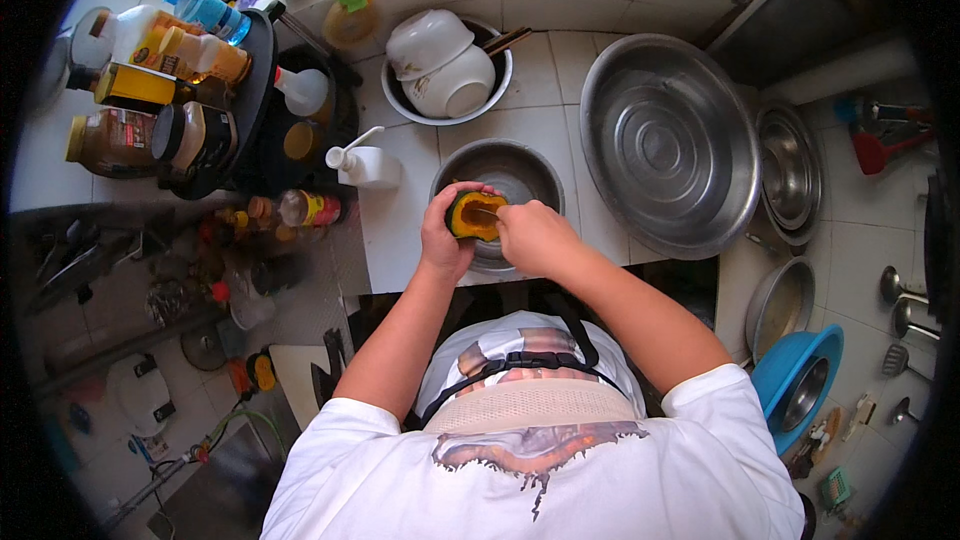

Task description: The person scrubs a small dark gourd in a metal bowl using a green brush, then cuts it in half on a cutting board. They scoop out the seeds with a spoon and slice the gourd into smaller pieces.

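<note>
My left hand (444, 229) grips a pumpkin half (475, 217) by its dark green rind, with the orange hollow facing up and to the right. In my right hand (532, 238) is a thin metal utensil (489, 211), probably a spoon; its end reaches into the hollow, and my fingers hide most of the handle. Both hands are over the near part of a round metal basin (529, 163) on the white tiled counter (401, 240). The inside of the basin is partly hidden by my hands.
Behind the basin, a metal bowl (390, 94) holds white bowls (442, 64) and chopsticks (508, 40). A large metal basin (670, 146) stands at the right. To the left are a white pump bottle (370, 167) and a black rack (259, 90) with bottles and jars.
</note>
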`<control>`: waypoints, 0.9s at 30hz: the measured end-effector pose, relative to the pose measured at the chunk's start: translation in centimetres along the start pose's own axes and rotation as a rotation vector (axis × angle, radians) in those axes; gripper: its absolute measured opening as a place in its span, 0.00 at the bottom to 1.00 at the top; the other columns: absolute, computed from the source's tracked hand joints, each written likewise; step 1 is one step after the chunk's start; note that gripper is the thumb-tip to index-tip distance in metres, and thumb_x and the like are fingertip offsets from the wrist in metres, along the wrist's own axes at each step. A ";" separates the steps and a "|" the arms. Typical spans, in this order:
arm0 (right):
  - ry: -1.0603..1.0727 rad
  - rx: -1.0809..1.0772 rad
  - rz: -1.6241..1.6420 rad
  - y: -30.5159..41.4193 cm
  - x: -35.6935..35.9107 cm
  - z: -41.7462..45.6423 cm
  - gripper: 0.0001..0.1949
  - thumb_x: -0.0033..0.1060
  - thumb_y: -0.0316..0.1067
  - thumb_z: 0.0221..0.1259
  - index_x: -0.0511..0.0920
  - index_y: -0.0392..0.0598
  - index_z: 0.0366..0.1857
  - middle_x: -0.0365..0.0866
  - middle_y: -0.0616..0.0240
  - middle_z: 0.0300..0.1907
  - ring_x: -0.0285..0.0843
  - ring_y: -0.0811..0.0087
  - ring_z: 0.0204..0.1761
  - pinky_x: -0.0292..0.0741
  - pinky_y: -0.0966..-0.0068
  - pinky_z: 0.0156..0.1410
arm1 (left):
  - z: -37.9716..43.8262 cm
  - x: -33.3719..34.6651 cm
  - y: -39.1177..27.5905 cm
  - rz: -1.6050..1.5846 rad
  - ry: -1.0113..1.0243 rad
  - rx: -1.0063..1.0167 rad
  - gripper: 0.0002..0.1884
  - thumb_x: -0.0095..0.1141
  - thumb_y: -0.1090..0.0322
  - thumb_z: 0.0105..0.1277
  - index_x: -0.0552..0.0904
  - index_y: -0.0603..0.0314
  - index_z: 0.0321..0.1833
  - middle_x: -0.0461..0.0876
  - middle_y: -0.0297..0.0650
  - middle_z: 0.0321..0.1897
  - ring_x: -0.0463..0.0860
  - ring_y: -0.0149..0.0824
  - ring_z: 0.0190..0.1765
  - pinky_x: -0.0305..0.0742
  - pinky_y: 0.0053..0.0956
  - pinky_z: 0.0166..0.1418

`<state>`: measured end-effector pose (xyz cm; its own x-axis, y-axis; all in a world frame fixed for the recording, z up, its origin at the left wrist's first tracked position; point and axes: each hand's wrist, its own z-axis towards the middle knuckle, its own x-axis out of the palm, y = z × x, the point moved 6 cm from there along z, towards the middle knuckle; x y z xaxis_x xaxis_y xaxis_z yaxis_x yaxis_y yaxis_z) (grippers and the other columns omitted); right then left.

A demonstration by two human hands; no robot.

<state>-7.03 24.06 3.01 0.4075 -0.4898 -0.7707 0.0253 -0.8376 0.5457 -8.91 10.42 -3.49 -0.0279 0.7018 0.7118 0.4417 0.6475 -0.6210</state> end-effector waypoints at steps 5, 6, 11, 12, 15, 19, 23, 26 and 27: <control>0.327 0.200 0.852 -2.1 -0.2 -0.1 0.14 0.60 0.40 0.72 0.86 0.39 0.35 0.84 0.58 0.26 0.81 0.67 0.28 0.78 0.64 0.38 | -1.0 -0.3 -0.1 -0.109 -0.085 -0.071 0.26 0.44 0.47 0.79 0.85 0.64 0.55 0.88 0.48 0.53 0.84 0.49 0.62 0.75 0.46 0.73; 0.360 0.235 0.980 -2.7 -0.4 -0.4 0.15 0.60 0.41 0.74 0.86 0.39 0.34 0.83 0.61 0.26 0.79 0.70 0.28 0.77 0.66 0.37 | -1.5 0.1 -0.4 -0.153 -0.143 -0.117 0.26 0.44 0.47 0.79 0.85 0.63 0.56 0.88 0.47 0.53 0.84 0.49 0.62 0.75 0.46 0.72; 0.030 0.053 0.721 -3.3 -2.9 -1.2 0.13 0.60 0.39 0.77 0.84 0.40 0.36 0.79 0.66 0.22 0.75 0.70 0.23 0.70 0.72 0.31 | -2.8 1.6 -0.7 -0.330 -0.261 -0.277 0.29 0.42 0.41 0.78 0.82 0.59 0.63 0.84 0.44 0.62 0.81 0.49 0.66 0.72 0.55 0.74; -0.046 0.004 0.608 -2.7 -3.6 -1.4 0.12 0.60 0.39 0.76 0.84 0.41 0.37 0.82 0.61 0.25 0.80 0.64 0.26 0.74 0.65 0.34 | -2.9 2.1 -0.8 -0.338 -0.266 -0.277 0.30 0.42 0.41 0.78 0.81 0.58 0.64 0.83 0.44 0.63 0.81 0.49 0.66 0.72 0.56 0.74; -0.196 -0.085 0.287 -0.4 -5.2 -1.9 0.10 0.58 0.37 0.73 0.85 0.43 0.39 0.89 0.47 0.32 0.90 0.48 0.34 0.82 0.50 0.43 | -3.2 3.1 -0.7 -0.351 -0.277 -0.282 0.30 0.42 0.40 0.78 0.81 0.57 0.65 0.83 0.43 0.63 0.80 0.49 0.67 0.71 0.57 0.74; -0.141 -0.038 -0.032 1.3 -4.4 -2.0 0.09 0.59 0.34 0.68 0.85 0.40 0.40 0.89 0.42 0.33 0.91 0.41 0.38 0.85 0.46 0.46 | -2.7 2.0 0.4 -0.361 -0.176 -0.278 0.29 0.44 0.41 0.78 0.82 0.59 0.63 0.84 0.44 0.63 0.80 0.48 0.68 0.71 0.53 0.75; -0.120 0.019 -0.103 2.5 -3.2 -2.1 0.09 0.61 0.32 0.63 0.85 0.37 0.37 0.88 0.38 0.32 0.91 0.40 0.38 0.87 0.47 0.48 | -2.8 2.3 1.1 -0.214 -0.089 -0.235 0.27 0.45 0.43 0.78 0.83 0.61 0.60 0.86 0.45 0.60 0.82 0.47 0.65 0.72 0.46 0.75; -0.051 0.010 -0.048 2.5 -1.7 -1.7 0.09 0.59 0.33 0.66 0.86 0.38 0.35 0.89 0.38 0.34 0.91 0.40 0.39 0.86 0.47 0.49 | -2.4 1.5 1.3 -0.165 -0.077 -0.163 0.26 0.44 0.45 0.78 0.84 0.62 0.56 0.87 0.47 0.56 0.84 0.47 0.62 0.73 0.45 0.74; -0.050 -0.028 0.029 2.4 -1.3 -1.6 0.10 0.59 0.33 0.68 0.86 0.38 0.36 0.88 0.37 0.35 0.91 0.40 0.39 0.86 0.48 0.48 | -2.2 1.3 1.1 -0.145 -0.053 -0.140 0.26 0.44 0.45 0.78 0.84 0.62 0.55 0.87 0.48 0.56 0.84 0.47 0.62 0.73 0.45 0.74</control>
<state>-6.06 23.05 5.80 0.3621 -0.5261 -0.7695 0.0398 -0.8160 0.5767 -6.44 11.37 -2.57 -0.1459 0.6214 0.7698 0.5498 0.6978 -0.4591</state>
